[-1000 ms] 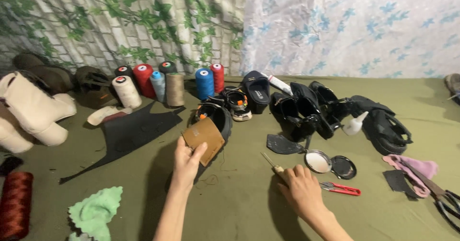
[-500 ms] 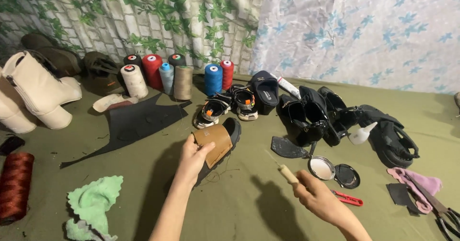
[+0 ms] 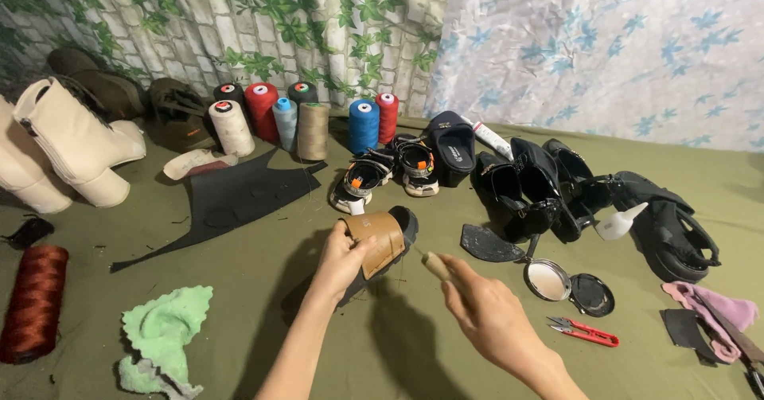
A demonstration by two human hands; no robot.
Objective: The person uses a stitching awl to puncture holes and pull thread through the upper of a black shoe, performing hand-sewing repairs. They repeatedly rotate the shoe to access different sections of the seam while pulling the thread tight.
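Observation:
My left hand (image 3: pixel 341 261) grips a slide sandal (image 3: pixel 380 245) with a tan leather strap and a black sole, holding it tilted above the green cloth. My right hand (image 3: pixel 485 314) is closed around a small tool with a light wooden handle (image 3: pixel 435 266), whose end points toward the sandal's strap. The two hands are close together, and the tool's tip sits just right of the sandal. The fine tip of the tool is too thin to make out.
Several thread spools (image 3: pixel 300 125) line the back wall. A black leather sheet (image 3: pixel 231 201) lies left, with cream boots (image 3: pixel 68 147), a red thread cone (image 3: pixel 33 302) and a green rag (image 3: pixel 163 336). Black shoes (image 3: pixel 549 187), an open glue tin (image 3: pixel 547 280) and red snips (image 3: pixel 584 332) lie right.
My right hand lifted the wooden-handled tool off the cloth and brought it left, up to the sandal. My left hand kept the sandal and turned it slightly.

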